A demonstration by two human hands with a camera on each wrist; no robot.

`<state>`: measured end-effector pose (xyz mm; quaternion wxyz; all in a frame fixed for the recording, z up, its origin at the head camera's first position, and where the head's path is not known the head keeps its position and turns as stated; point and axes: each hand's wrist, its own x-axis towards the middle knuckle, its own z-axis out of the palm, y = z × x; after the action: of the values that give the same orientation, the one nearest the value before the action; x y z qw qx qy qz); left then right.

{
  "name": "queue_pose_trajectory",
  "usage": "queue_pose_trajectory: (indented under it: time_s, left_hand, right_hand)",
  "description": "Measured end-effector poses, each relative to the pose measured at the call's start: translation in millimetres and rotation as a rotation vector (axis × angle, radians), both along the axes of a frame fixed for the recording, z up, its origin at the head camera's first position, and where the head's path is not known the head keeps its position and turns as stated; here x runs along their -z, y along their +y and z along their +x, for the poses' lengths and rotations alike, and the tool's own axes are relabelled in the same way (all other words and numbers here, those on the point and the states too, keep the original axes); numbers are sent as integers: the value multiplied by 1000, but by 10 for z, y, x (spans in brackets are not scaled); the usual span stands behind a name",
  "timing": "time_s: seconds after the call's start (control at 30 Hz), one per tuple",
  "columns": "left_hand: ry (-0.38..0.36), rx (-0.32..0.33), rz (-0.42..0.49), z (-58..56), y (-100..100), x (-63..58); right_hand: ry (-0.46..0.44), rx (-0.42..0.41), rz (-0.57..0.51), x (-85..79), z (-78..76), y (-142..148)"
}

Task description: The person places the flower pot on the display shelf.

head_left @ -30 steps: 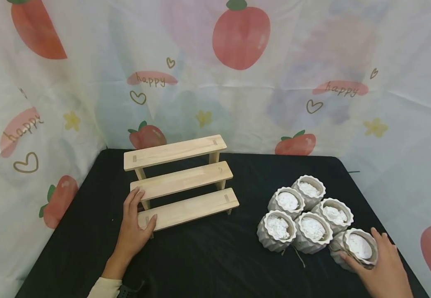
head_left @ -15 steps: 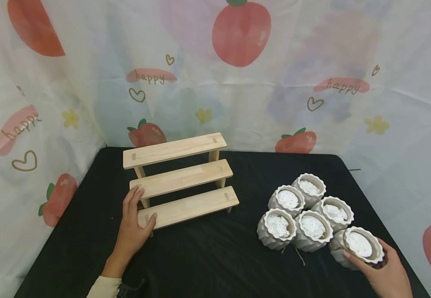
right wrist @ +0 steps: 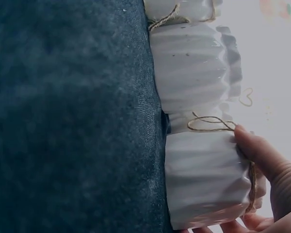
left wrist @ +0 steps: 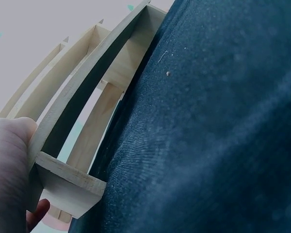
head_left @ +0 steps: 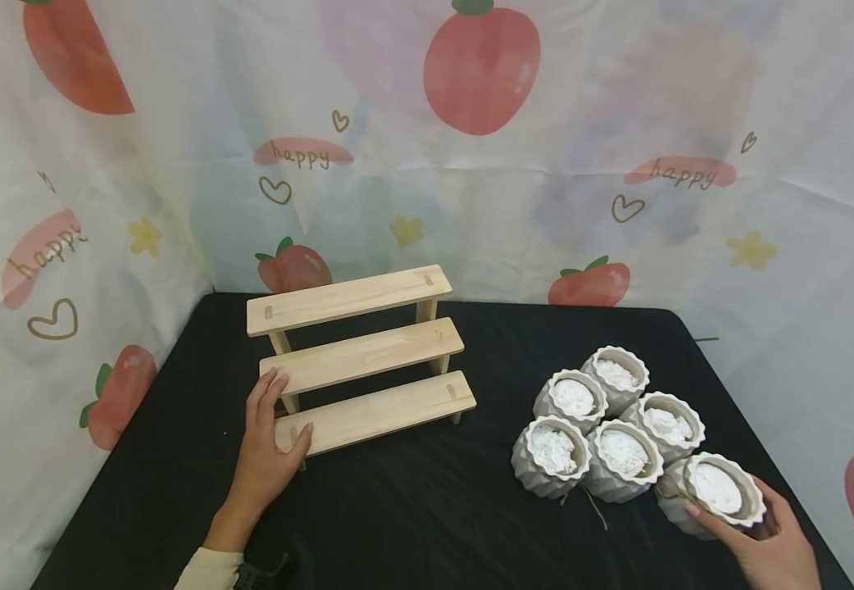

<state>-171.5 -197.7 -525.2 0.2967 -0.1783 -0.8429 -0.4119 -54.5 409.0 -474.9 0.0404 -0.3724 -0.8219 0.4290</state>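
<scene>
A three-tier wooden display stand [head_left: 368,413] stands on the black-covered table, left of centre. My left hand [head_left: 265,451] holds its left end; the thumb lies on the lowest board and the fingertips reach the middle board. In the left wrist view, the thumb [left wrist: 22,128] presses the board's front and one fingertip shows behind the end support. At the right, my right hand [head_left: 774,537] grips a white fluted pot [head_left: 681,508] tied with twine and filled with white material. The right wrist view has the thumb near the pot's [right wrist: 206,177] rim and fingertips along its far side.
Several matching filled pots [head_left: 607,487] stand clustered just left of the held one, with loose twine ends [head_left: 595,508] on the cloth. A fruit-printed curtain [head_left: 486,213] hangs behind and beside the table [head_left: 434,524].
The right hand's fingers have gone from over the pot's rim to lower around its right side. Its rim has shifted slightly right. My left hand stays put on the stand.
</scene>
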Motion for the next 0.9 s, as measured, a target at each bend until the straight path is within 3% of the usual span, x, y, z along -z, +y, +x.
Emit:
queue_pose_trajectory:
  time_s: [0.33,0.57,0.7,0.9]
  left_hand:
    - [-2,5,-7,-5,9,-5]
    - [-20,-5,-4,13,7,7]
    - [-32,-10,-4,18,-6,5]
    - [-20,-3,-5,10,-1,-14]
  right_hand:
    - [52,110,-14,-93,48,-47]
    - [140,163,-24,-280,90,-97]
    - [307,171,-90,-450,113,-189]
    - [584,28,-219,-616,116,-365]
